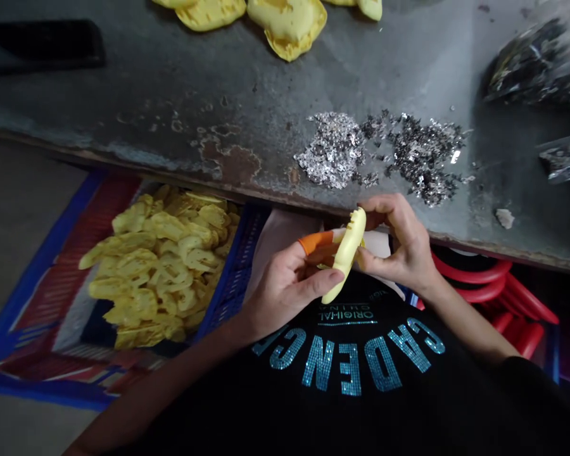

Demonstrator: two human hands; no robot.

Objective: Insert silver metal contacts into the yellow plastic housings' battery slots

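Note:
A curved yellow moulded plastic piece [348,250] with small notches near its upper end is held tilted in front of my chest, just off the table edge. My left hand [292,278], with an orange cover on one finger, grips its lower part between thumb and fingers. My right hand [401,244] pinches at its upper right side; whether a small part sits between those fingertips is hidden. Beyond the hands, a pile of bright silvery metal bits [335,152] and a darker pile of similar bits [425,155] lie on the table.
More yellow pieces [292,22] lie at the back of the grey metal table [161,82]. A blue crate [33,266] full of yellow pieces [166,253] stands below left. Plastic bags of dark bits [536,69] are at right, red curved parts [498,291] below, a black flat object [42,44] far left.

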